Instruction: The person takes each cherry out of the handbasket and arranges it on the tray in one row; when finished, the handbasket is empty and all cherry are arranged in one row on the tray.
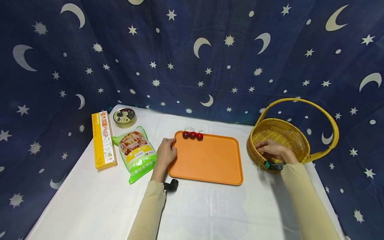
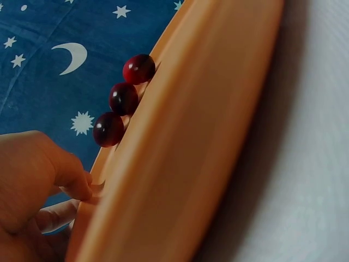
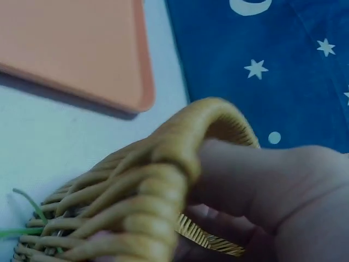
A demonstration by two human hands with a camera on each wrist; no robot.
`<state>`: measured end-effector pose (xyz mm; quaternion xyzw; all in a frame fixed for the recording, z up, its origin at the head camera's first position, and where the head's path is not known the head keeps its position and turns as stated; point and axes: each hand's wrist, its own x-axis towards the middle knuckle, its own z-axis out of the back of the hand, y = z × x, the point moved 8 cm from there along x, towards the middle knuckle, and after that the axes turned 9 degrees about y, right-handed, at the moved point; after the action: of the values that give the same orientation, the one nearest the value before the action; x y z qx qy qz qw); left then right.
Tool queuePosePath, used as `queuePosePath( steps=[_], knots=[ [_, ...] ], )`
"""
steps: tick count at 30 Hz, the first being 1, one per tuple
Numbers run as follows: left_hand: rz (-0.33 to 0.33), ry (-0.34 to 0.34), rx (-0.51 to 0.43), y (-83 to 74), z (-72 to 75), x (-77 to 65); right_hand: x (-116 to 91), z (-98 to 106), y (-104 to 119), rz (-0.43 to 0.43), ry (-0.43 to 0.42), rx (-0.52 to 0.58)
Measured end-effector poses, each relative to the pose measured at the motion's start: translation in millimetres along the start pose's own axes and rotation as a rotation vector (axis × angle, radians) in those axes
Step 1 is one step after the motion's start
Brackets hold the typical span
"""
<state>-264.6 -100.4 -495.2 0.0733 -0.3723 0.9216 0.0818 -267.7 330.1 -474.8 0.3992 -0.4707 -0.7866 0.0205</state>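
Observation:
My left hand (image 1: 166, 154) is at the left edge of the orange tray (image 1: 210, 163), and its thumb and fingers pinch the rim. Three dark red cherries with stems (image 1: 193, 135) lie in a row along the tray's far left edge; the left wrist view shows these cherries (image 2: 124, 99) just beyond the hand. My right hand (image 1: 272, 148) reaches over the near rim into the yellow wicker basket (image 1: 295, 136). Its fingertips are hidden behind the basket wall, so whether they hold anything does not show. Thin green stems (image 3: 27, 232) poke out low through the weave.
To the left stand a yellow pasta box (image 1: 104, 141) and a round tin (image 1: 124, 117), with a green food bag (image 1: 136, 153) lying nearby. The basket's tall handle (image 1: 333, 123) arches out to the right. A dark blue star-and-moon cloth (image 1: 192, 66) hangs behind the white table.

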Motion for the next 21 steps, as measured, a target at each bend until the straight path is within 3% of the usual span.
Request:
queuePosePath(
  steps=[4,12,21],
  knots=[
    [-0.003,0.004,0.000,0.7,-2.0,-0.6,-0.5,2.6,-1.5,0.027,-0.024,0.013],
    [-0.007,0.004,0.002,2.2,-2.6,0.7,-9.6,9.6,1.3,0.103,-0.047,0.163],
    [0.002,0.018,-0.002,2.9,-2.2,1.7,-14.6,14.8,8.4,0.174,-0.037,0.059]
  ],
)
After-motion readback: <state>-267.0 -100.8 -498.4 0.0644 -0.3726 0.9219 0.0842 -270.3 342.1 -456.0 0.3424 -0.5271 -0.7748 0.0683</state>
